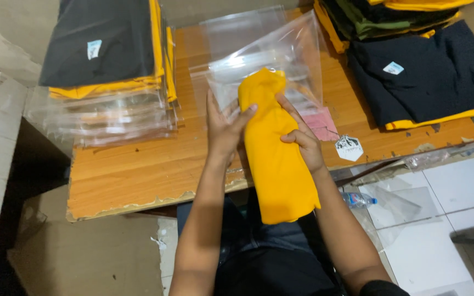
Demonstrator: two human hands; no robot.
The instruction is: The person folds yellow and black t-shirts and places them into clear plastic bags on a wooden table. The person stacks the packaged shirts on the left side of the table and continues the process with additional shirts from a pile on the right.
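Yellow cloth [278, 164], folded into a long narrow bundle, is lying lengthwise over the near edge of the worktop [138, 170], its far end poking into the mouth of a clear plastic bag [281, 55] and its near end hanging down over the person's lap. Going by size, the wooden worktop is filling most of the view, its near edge chipped and ragged. On its far left a pile of folded garments [105, 44], black on top with yellow ones beneath, is sitting on a stack of clear bags [111, 120]. On the far right another heap of folded clothes [429, 71] is resting, a dark one with a small white label uppermost and yellow edges showing under it. A white tiled floor [440, 219] is showing at the right, with a small plastic bottle [357, 200] lying on it just beside the person's right forearm. A pink paper [322, 123] and a white hexagonal tag [349, 148] are lying on the worktop close to the right of the bundle. The left hand [226, 129] is pressing against the bundle's left side, fingers spread and thumb reaching across the cloth. The right hand [303, 140] is curling around the bundle's right side, gripping it with bent fingers.
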